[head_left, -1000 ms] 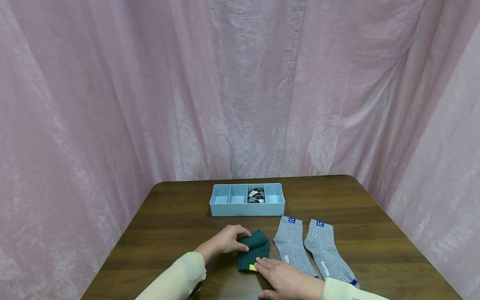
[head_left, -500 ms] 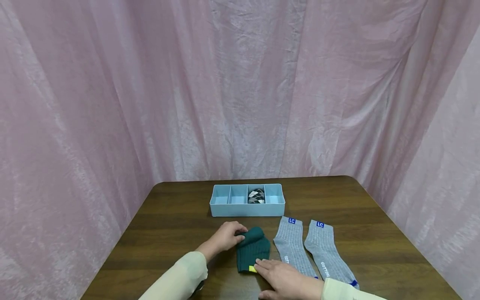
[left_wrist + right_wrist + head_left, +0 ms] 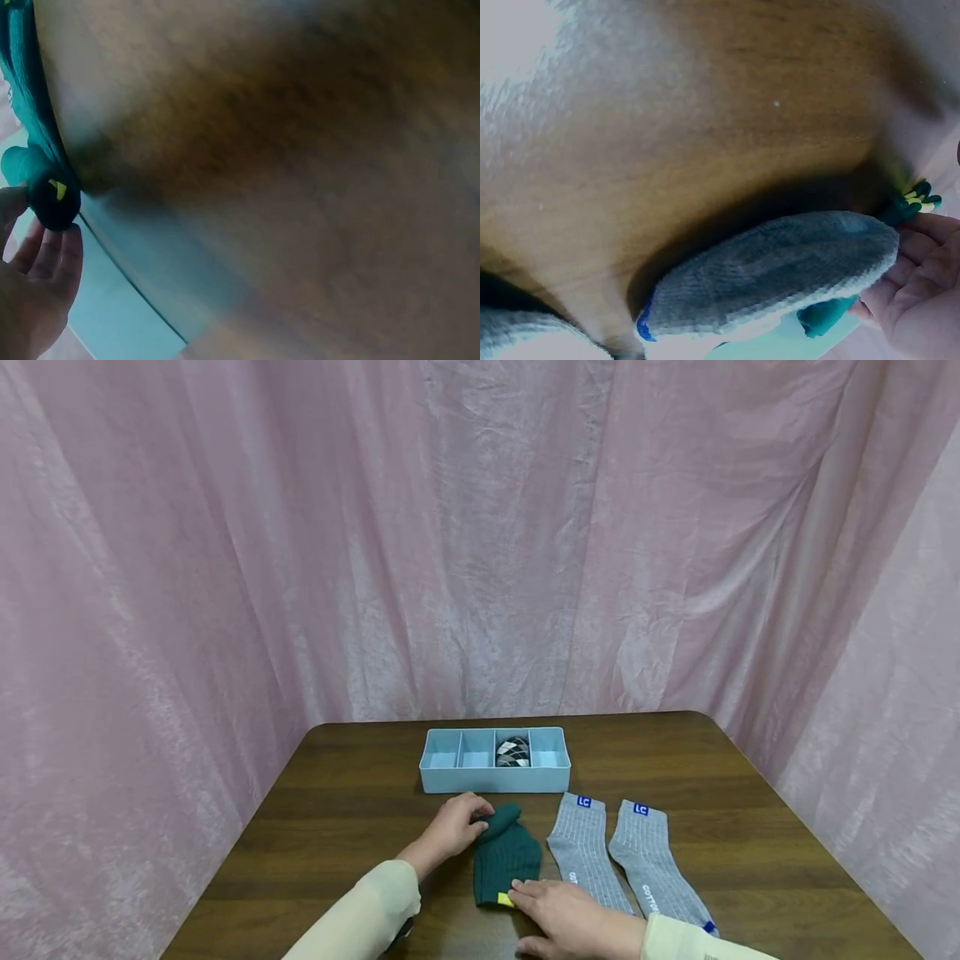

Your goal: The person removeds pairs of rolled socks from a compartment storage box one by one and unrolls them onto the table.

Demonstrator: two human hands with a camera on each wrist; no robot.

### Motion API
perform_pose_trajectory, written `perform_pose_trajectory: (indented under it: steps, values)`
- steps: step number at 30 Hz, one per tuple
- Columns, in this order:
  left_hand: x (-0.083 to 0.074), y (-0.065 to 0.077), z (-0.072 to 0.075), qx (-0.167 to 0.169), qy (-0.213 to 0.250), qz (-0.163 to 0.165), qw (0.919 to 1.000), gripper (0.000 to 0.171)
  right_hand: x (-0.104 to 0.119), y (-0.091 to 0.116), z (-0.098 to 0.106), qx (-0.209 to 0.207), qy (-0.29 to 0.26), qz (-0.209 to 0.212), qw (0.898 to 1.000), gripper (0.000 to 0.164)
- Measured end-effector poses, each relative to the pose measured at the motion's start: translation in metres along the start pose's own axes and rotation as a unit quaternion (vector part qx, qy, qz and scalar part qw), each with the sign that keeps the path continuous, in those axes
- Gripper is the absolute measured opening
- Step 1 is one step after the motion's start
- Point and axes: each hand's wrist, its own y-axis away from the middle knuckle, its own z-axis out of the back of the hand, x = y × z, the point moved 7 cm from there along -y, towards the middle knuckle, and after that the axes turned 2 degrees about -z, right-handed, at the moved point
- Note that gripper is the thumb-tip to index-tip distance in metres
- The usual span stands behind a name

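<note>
A dark green ribbed sock bundle point(image 3: 506, 862) lies on the table with a yellow label at its near end. Its far end is rolled up, and my left hand point(image 3: 452, 828) pinches that roll from the left. In the left wrist view, thumb and fingers point(image 3: 66, 262) lie on either side of the green roll point(image 3: 51, 191), which shows a bit of yellow inside. My right hand point(image 3: 561, 914), fingers extended, presses the near end beside the yellow label. Its palm point(image 3: 930, 289) shows in the right wrist view, partly behind a grey sock point(image 3: 772, 274).
A light blue organizer box point(image 3: 495, 780) with several compartments stands at the back, a black-and-white checked sock roll point(image 3: 513, 752) in one of them. Two grey socks with blue labels lie flat to the right, the left one point(image 3: 587, 852) close to my right hand. Pink curtains point(image 3: 480, 543) hang behind the table.
My left hand has moved away from me with the rolled far end of the green sock bundle; more flat ribbed fabric shows in front of the roll. My right hand has stayed in place.
</note>
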Motion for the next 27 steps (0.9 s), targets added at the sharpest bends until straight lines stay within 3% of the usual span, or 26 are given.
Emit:
perform_pose_trajectory:
  steps: [5, 12, 18, 22, 27]
  values:
    - [0.003, -0.003, -0.006, 0.024, -0.037, -0.006, 0.9990, 0.025, 0.000, -0.001, 0.002, 0.001, -0.010, -0.001, 1.000, 0.058]
    - [0.009, -0.004, -0.006, 0.045, 0.031, 0.024, 0.9982, 0.023, 0.000, -0.007, 0.007, -0.001, -0.047, -0.002, 0.999, 0.044]
    - [0.011, -0.003, -0.005, 0.055, 0.065, 0.056, 0.9948, 0.022, -0.007, -0.017, 0.013, -0.042, -0.078, -0.011, 0.996, 0.024]
    - [0.012, -0.003, -0.005, 0.047, 0.070, 0.062, 0.9945, 0.023, -0.010, -0.016, 0.009, -0.046, -0.066, -0.014, 0.997, 0.023]
    - [0.012, -0.004, 0.002, -0.004, 0.040, 0.061, 0.9973, 0.017, -0.009, -0.015, 0.005, -0.060, -0.037, -0.005, 0.998, 0.024]
